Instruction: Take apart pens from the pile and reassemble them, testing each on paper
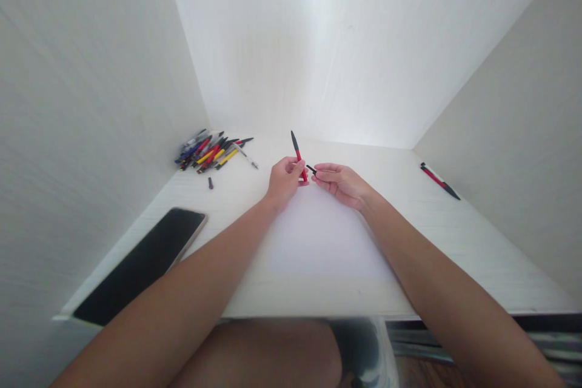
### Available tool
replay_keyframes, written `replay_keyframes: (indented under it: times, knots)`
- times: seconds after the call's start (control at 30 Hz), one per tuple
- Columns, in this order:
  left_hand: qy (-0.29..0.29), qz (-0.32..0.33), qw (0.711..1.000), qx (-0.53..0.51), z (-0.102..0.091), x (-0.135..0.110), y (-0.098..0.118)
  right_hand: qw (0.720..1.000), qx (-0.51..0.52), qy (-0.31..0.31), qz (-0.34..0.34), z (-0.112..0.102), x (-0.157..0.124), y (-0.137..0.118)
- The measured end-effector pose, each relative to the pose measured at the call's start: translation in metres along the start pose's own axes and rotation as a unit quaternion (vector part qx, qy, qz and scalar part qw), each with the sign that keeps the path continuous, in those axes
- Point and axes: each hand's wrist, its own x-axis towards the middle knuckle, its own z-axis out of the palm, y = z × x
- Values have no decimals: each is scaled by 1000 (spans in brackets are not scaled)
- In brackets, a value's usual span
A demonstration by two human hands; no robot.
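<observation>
My left hand (pixel 286 180) is closed on a red pen (pixel 299 156) with a black tapered end, which points up and away from me. Close beside it, my right hand (pixel 340 183) pinches a small black pen clip piece (pixel 311 170) between thumb and fingertips. The clip piece is just right of the pen's lower end; whether they touch, I cannot tell. Both hands are over a white sheet of paper (pixel 322 236) on the white desk.
A heap of pens (pixel 213 150) in several colours lies at the back left. A small dark piece (pixel 210 183) rests in front of it. A black phone (pixel 140 264) lies along the left edge. One red and black pen (pixel 439 182) lies by the right wall. White walls (pixel 300 60) surround the desk.
</observation>
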Motion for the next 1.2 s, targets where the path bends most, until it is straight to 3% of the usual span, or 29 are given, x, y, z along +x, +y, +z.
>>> replay_keyframes:
  times: [0.27, 0.6, 0.97, 1.2]
  knots:
    - [15, -24, 998, -64, 0, 4, -1, 992, -119, -41, -8, -8, 8, 13]
    - [46, -51, 986, -149, -3, 8, -2, 992, -92, 71, -54, -1, 10, 11]
    - [77, -38, 988, -127, -2, 8, 0, 993, -108, 30, -24, 0, 6, 10]
    - [60, -41, 990, -124, 0, 5, 2, 990, -139, 18, -31, 0, 5, 10]
